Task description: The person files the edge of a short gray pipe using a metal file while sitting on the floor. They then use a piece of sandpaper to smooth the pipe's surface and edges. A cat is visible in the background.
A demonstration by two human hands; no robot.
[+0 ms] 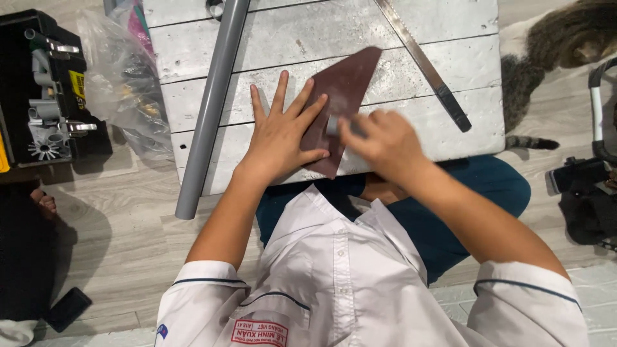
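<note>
Right hand (379, 138) clamped on small grey piece (333, 124), flat left hand (283, 132) pinned dark brown abrasive sheet (344, 90), long axis pointing away toward upper right, on white plank board (450, 64).

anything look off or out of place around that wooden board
A cat lies on the floor right against the board, at its far right corner. The long grey pipe overhangs the board's near edge. The left hand pins the brown sheet; the right hand is blurred.

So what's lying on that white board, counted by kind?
Long grey pipe: 1
Brown abrasive sheet: 1
Short grey pipe piece: 1
Saw blade: 1
Total: 4
</note>
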